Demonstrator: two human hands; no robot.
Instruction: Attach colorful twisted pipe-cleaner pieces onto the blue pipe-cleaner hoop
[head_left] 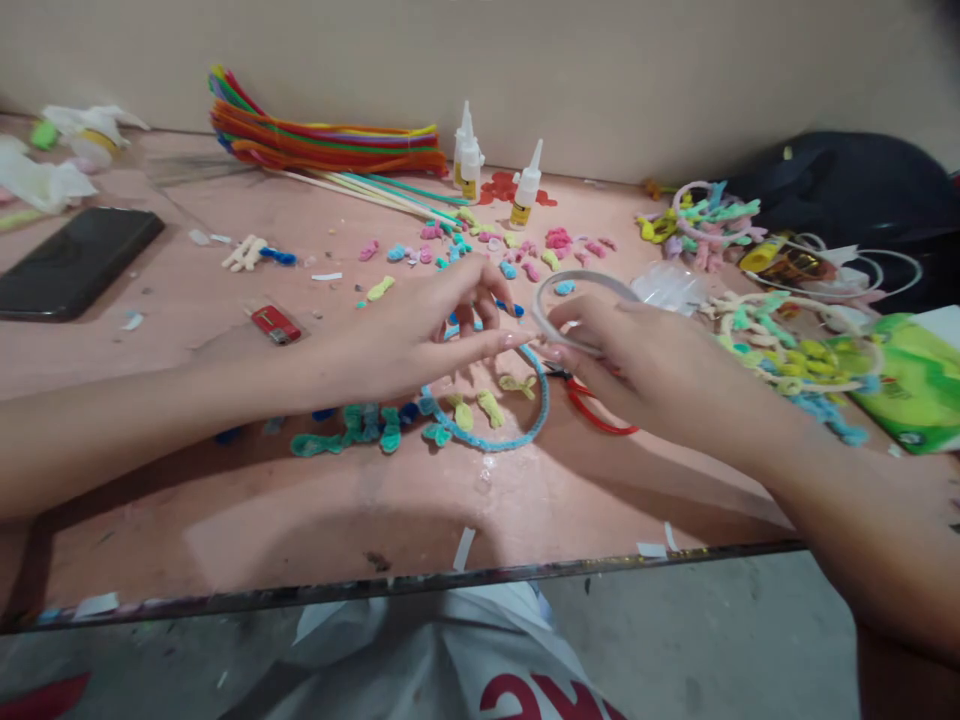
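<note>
My right hand [637,350] grips a pale, ring-shaped roll of tape [577,280] between thumb and fingers, tilted above the table. Beside it, my left hand [465,320] has its fingers curved and apart, its thumb tip close to the roll's edge. Whether that thumb touches the tape is unclear. Below both hands lies a light-blue fuzzy ring [491,443], with small yellow twisted pieces [490,408] inside it. Red-handled scissors [600,415] lie partly hidden under my right hand. Green and blue fuzzy pieces [390,430] lie left of the ring.
Glue bottles [525,190] and a bundle of coloured pipe cleaners [330,140] stand or lie at the back. Decorated rings [795,345] and a green packet [915,380] are at right. A phone [79,262] and a red lighter [276,324] lie at left.
</note>
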